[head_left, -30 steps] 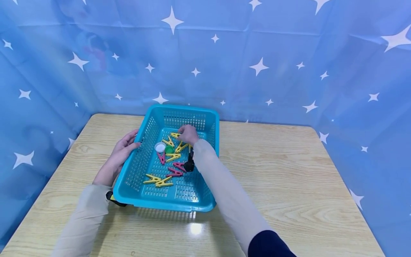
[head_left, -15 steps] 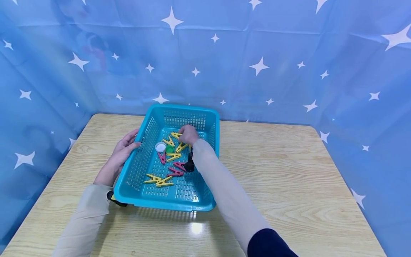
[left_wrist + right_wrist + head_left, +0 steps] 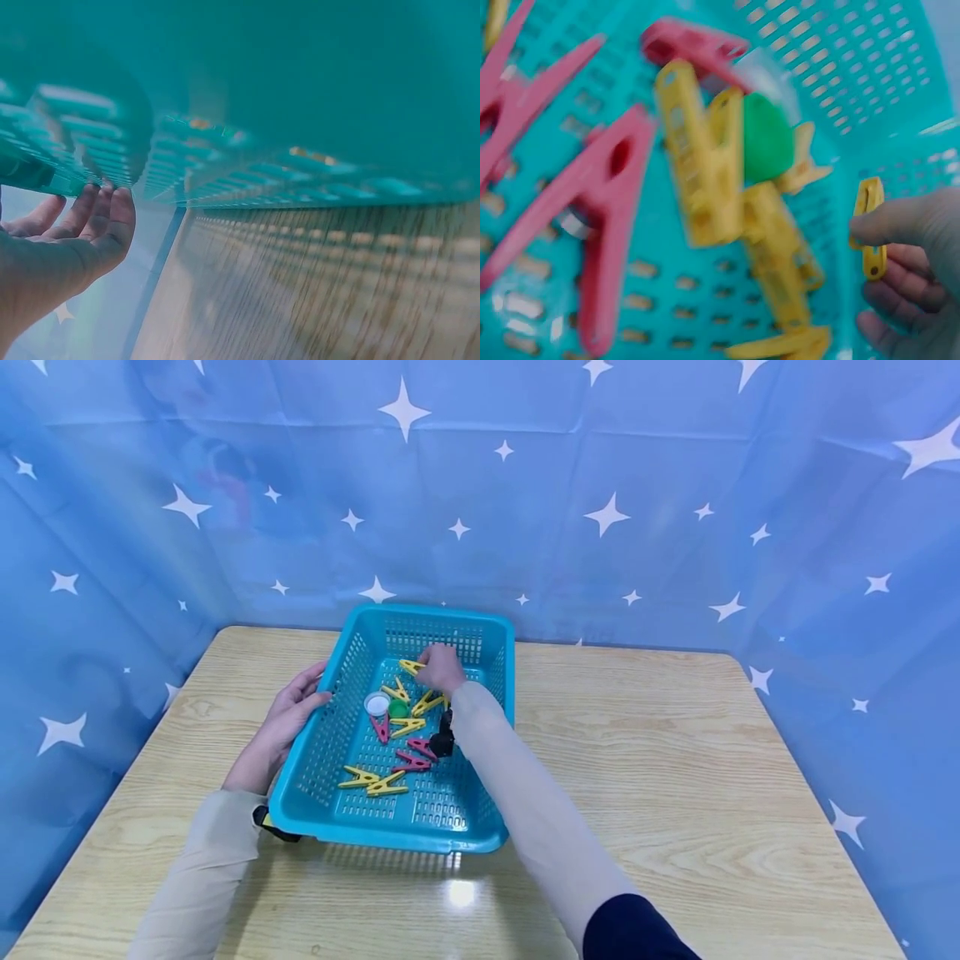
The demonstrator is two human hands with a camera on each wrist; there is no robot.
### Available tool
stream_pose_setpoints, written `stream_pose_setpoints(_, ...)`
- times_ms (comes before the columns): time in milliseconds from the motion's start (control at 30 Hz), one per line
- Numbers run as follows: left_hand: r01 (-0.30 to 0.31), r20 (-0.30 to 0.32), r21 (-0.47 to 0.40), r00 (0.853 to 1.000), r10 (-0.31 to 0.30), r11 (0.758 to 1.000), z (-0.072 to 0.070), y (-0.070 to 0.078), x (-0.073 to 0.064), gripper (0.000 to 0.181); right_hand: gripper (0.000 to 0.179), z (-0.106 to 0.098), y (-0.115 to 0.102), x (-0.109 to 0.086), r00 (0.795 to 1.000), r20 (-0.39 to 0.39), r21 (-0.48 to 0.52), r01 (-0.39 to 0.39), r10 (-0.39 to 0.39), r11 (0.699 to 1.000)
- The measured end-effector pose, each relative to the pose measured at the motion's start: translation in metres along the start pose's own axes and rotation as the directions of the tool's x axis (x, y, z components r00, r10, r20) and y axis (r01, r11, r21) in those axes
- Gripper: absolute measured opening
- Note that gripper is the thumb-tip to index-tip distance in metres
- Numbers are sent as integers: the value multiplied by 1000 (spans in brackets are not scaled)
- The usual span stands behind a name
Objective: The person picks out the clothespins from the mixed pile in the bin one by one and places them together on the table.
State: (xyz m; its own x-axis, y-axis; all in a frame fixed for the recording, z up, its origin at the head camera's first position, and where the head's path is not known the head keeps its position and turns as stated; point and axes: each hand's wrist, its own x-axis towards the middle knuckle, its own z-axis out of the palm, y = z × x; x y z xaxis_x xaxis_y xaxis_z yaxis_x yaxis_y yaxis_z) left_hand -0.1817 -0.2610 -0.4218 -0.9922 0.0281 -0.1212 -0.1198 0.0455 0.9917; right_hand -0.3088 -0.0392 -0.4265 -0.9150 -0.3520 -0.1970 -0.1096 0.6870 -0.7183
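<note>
A turquoise perforated plastic basket (image 3: 390,841) is on the table. My left hand (image 3: 288,710) grips its left side, thumb over the rim; in the left wrist view the fingers (image 3: 120,217) touch its underside from outside. Inside the basket, near the far end, my right hand (image 3: 442,668) pinches a yellow clothespin (image 3: 869,196) between thumb and fingers. Several other yellow clothespins (image 3: 386,784) and pink clothespins (image 3: 412,762) lie scattered on the basket floor. A white bottle cap (image 3: 377,703) and a green bottle cap (image 3: 398,709) sit side by side among them.
The light wooden table (image 3: 645,760) extends widely to the right of the basket. A blue curtain (image 3: 525,510) with white stars hangs behind the table and along both sides. The basket's walls rise around the clothespins.
My right hand has shifted slightly toward the far end of the basket, with the yellow clothespin in its fingers. My left hand stays on the rim.
</note>
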Motion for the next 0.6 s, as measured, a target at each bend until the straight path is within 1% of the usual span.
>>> stream_pose_setpoints(67,-1,3,2,1000,1,1000,0,0,0,59,33,-6,-6,-4,999,-40,1,30,-30,1000)
stream_pose_setpoints(167,-1,4,5,1000,1,1000,1,0,0,59,3,-18,-17,-10,993,-96,-7,75,-76,997)
stream_pose_setpoints(233,0,2,10,1000,0,1000,0,0,0,59,18,-25,-23,-14,988,-123,1,99,-98,995)
stream_pose_setpoints(267,-2,3,13,1000,1,1000,0,1,-1,59,21,-28,-25,-15,986,-128,6,107,-106,994)
stream_pose_setpoints(433,-2,3,16,1000,2,1000,0,0,0,58,24,-43,-33,-23,979,-155,19,133,-129,991)
stream_pose_setpoints(600,-4,1,11,1000,4,1000,0,-1,0,58,30,-57,-37,-33,971,-187,0,155,-152,988)
